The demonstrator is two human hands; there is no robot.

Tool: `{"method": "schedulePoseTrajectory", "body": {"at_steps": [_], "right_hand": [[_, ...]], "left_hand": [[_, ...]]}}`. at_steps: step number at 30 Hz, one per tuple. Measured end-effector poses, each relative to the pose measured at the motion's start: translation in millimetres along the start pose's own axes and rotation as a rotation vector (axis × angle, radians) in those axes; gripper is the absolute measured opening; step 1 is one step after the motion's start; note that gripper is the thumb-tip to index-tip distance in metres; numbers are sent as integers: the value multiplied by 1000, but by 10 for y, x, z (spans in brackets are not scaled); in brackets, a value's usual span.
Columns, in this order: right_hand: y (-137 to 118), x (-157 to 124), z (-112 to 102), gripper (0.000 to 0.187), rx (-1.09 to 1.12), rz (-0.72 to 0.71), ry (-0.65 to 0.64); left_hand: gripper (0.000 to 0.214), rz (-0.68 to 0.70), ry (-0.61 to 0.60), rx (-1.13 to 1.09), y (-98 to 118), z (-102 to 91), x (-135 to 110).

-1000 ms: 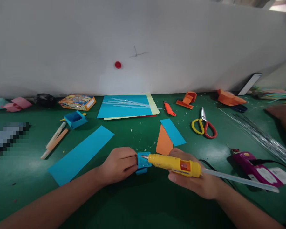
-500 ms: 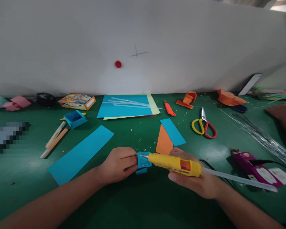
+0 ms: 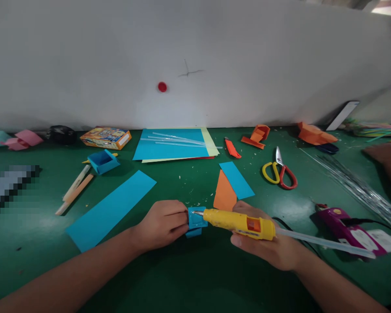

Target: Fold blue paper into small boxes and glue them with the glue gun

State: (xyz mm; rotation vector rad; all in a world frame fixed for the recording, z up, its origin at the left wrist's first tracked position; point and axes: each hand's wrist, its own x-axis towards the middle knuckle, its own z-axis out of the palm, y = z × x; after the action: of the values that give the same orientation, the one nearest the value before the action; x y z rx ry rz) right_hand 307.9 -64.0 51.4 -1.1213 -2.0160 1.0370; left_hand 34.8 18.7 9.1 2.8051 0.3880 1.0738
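My left hand [image 3: 163,224] is closed on a small folded blue paper piece [image 3: 197,221], whose square face is turned up. Clear glue shows on that face. In my right hand [image 3: 270,248] is a yellow glue gun [image 3: 237,222], its metal tip over the blue square, seemingly at its surface. A long clear glue stick [image 3: 326,241] sticks out of the back of the gun. Just beyond the gun lie an orange paper piece [image 3: 224,193] and a blue paper strip [image 3: 237,179]. A longer blue strip [image 3: 112,211] lies left of my left hand.
Stacked paper sheets [image 3: 172,150] with clear glue sticks lie near the wall. Scissors [image 3: 279,169], a red cutter [image 3: 232,148] and a purple power strip [image 3: 350,230] are to the right. A folded blue box [image 3: 103,162] stands left. Another person's hand [image 3: 384,158] rests far right.
Both hands, the blue paper piece and the glue gun stay almost in place. The glue stick's rear end has shifted slightly left and up.
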Motion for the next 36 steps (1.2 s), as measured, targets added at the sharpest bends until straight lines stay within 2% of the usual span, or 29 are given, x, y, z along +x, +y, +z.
{"method": "schedulePoseTrajectory", "body": {"at_steps": [8, 26, 36], "right_hand": [[50, -35, -7, 30, 23, 45, 7], [9, -18, -110, 32, -48, -60, -14], [-10, -4, -116, 34, -11, -42, -28]], "left_hand": [[33, -7, 6, -4, -2, 6, 4], [30, -17, -7, -7, -3, 0, -2], [30, -26, -15, -6, -4, -6, -2]]}}
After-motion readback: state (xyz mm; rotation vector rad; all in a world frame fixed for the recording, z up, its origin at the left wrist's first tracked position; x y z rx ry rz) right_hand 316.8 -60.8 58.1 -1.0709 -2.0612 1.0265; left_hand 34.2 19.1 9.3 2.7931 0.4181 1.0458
